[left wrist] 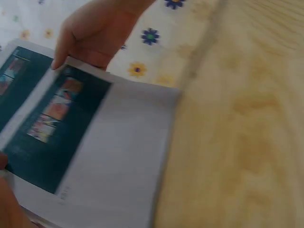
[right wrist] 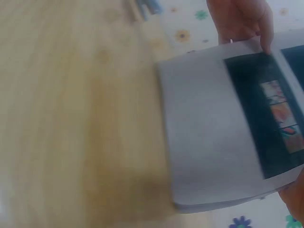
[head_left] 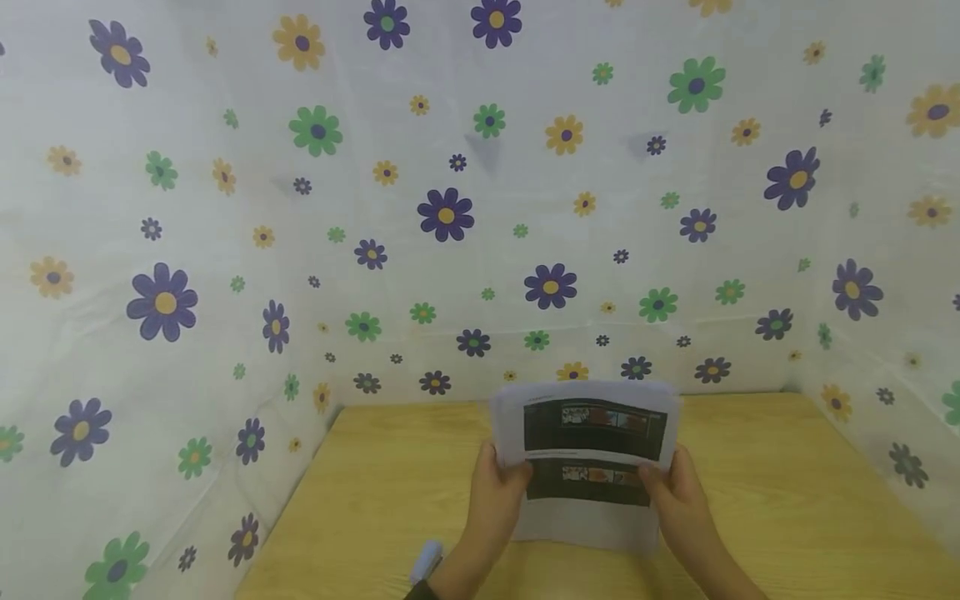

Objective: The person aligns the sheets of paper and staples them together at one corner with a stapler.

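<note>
A stack of printed paper sheets [head_left: 585,525] is held upright above the wooden table, its top page bearing two dark printed panels with small pictures. My left hand [head_left: 495,500] grips the left edge, thumb on the front and fingers behind. On the opposite edge my right hand [head_left: 682,508] holds the sheets the same way. Both wrist views show the stack [left wrist: 123,137] [right wrist: 209,128] from the side, with the far hand's thumb pressing on the page. The fingers behind the paper are mostly hidden.
A small light-blue object [head_left: 427,560], possibly a stapler, lies on the wooden table [head_left: 390,467] beside my left forearm. White sheeting with printed flowers [head_left: 375,292] encloses the table at the back and both sides.
</note>
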### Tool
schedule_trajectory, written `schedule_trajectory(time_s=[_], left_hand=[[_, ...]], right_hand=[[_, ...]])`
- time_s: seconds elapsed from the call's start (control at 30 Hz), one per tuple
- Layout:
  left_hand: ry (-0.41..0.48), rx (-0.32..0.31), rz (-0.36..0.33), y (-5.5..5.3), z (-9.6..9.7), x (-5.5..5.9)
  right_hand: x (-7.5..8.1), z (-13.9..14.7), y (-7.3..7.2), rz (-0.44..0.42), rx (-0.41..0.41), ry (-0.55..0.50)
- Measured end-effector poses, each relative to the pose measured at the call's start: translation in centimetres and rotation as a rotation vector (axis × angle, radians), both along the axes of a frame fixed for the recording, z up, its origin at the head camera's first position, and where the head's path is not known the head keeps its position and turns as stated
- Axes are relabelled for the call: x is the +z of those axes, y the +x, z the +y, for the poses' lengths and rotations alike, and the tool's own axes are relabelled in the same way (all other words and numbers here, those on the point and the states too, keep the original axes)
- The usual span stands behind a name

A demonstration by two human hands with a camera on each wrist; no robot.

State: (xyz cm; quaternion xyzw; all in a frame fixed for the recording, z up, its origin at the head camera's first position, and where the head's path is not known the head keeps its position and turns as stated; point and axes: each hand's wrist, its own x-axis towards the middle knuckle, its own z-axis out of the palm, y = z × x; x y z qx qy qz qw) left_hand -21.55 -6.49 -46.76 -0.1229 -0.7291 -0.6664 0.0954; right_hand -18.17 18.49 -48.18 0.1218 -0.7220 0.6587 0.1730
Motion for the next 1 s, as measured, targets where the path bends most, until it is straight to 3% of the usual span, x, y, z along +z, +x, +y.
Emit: schedule_trajectory(time_s=[0.1, 0.23, 0.4, 0.63, 0.77, 0.87, 1.0], left_hand=[[0.005, -0.037, -0.033, 0.1, 0.1, -1.8], [0.009, -0.06, -0.023, 0.1, 0.4, -2.0], [-0.014, -0.037, 0.005, 0.2, 0.5, 0.1], [0.014, -0.082, 0.186, 0.4, 0.4, 4.1], [0.026, -0.081, 0.237, 0.4, 0.5, 5.3], [0.025, -0.065, 0.224, 0.2, 0.6, 4.9], [-0.046, 0.032, 0.107, -0.3, 0.6, 2.0]], right_hand=[[-1.3, -0.1, 0.0, -0.045, -0.035, 0.05], [-1.1, -0.3, -0.1, -0.044, -0.122, 0.131], [1.3, -0.5, -0.1, 0.023, -0.212, 0.164], [5.1, -0.3, -0.5, 0.139, -0.135, 0.076], [6.1, -0.1, -0.7, 0.203, -0.086, 0.015], [5.3, -0.1, -0.8, 0.203, -0.075, 0.0], [2.1, 0.1, -0.7, 0.065, -0.132, 0.092]])
